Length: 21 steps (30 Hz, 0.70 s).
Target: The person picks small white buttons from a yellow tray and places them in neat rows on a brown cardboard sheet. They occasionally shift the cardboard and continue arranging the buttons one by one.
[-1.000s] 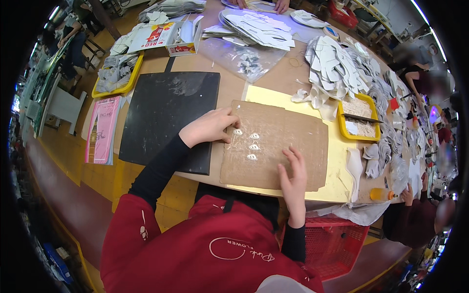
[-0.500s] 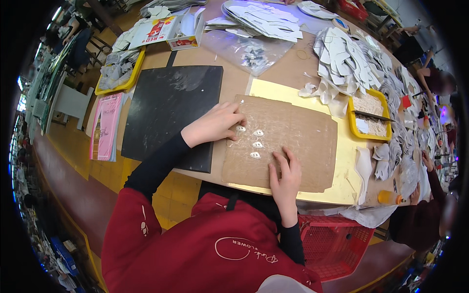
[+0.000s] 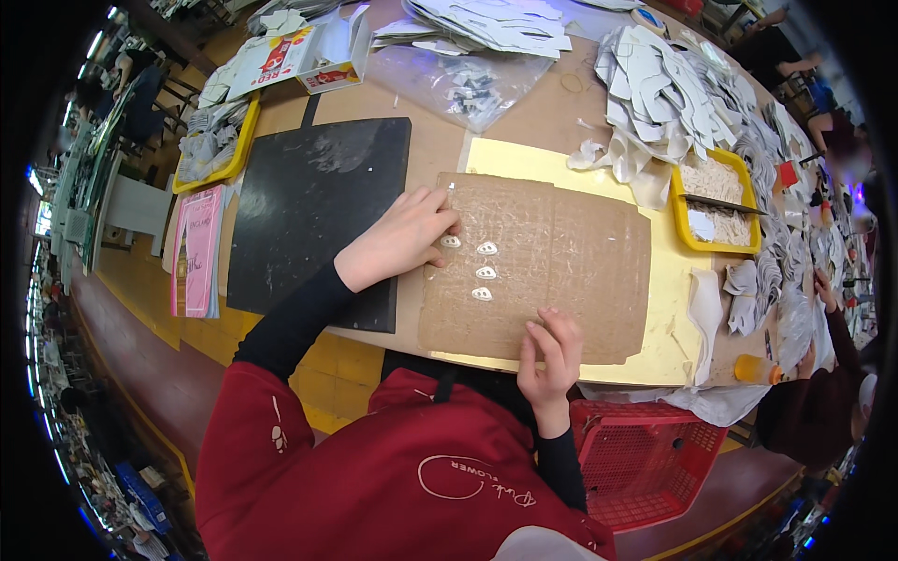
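A brown, film-covered board (image 3: 585, 245) lies in front of me on a yellow sheet (image 3: 666, 280). Several small white rounded-triangular pieces with two dark holes, one of them this piece (image 3: 485, 272), lie near the board's left side. My left hand (image 3: 398, 236) reaches over the board's left edge, its fingers bent. Thumb and index finger flank the upper-left white piece (image 3: 451, 241), and the index fingertip meets its top edge. At the board's near edge, my right hand (image 3: 552, 363) is empty, with loosely bent fingers and the thumb apart from them.
Left of the board lies a black slab (image 3: 323, 220), with a pink booklet (image 3: 196, 252) and yellow tray (image 3: 245, 140) beyond. Stacked white cut-outs (image 3: 655, 89) and another yellow tray (image 3: 681, 220) stand right. A red basket (image 3: 645, 458) is below the table edge.
My right hand has slid toward the board's near edge, and its fingers have bent more. The left hand stays at the same white piece. The whole view has shifted slightly.
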{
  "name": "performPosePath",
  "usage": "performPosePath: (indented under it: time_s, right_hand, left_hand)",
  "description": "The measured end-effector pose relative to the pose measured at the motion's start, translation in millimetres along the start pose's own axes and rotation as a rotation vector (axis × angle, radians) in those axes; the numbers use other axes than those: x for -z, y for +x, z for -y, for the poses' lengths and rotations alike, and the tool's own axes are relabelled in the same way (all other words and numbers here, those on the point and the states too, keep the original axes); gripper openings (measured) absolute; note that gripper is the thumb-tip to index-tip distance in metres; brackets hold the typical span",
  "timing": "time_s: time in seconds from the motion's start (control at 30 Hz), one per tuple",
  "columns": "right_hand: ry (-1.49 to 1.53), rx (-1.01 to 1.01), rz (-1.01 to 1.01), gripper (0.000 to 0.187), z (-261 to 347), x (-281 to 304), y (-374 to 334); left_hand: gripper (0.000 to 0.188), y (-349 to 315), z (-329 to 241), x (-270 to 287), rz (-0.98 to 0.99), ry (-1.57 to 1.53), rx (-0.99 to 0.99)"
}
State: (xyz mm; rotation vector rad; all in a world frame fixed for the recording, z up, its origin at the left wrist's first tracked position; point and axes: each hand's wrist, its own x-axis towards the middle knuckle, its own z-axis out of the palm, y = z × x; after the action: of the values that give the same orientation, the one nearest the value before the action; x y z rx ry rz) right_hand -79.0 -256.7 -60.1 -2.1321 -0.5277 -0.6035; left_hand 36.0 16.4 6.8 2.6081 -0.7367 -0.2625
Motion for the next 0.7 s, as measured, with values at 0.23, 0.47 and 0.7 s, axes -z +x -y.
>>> performPosePath:
  time_s: [0.23, 0.47, 0.7]
  right_hand:
    - [-0.128, -0.061, 0.290, 0.040, 14, -3, 23]
    - [-0.107, -0.098, 0.353, 0.044, 12, -3, 26]
    - [-0.136, -0.181, 0.379, 0.043, 10, -2, 28]
  left_hand:
    - [0.033, -2, 3, -8, 0.039, -0.041, -0.003]
    - [0.038, -16, -8, -5, -0.114, 0.004, -0.031]
    - [0.051, -28, -11, 4, -0.219, -0.273, -0.021]
